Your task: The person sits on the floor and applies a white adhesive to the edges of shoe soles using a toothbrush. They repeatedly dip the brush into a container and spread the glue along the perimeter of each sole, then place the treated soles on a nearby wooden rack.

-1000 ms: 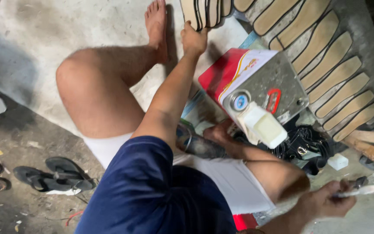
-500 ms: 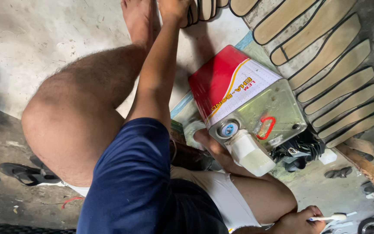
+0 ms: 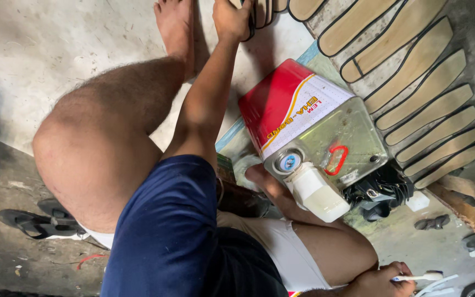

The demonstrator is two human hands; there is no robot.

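Concrete floor, far edge: left hand clamps on the sole stack, soles running away. Right hand pinches a brush, near right.

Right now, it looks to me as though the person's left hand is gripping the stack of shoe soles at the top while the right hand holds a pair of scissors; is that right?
Not quite. In the head view the left hand does grip the stack of shoe soles at the top, but the right hand holds a small white brush, not scissors.
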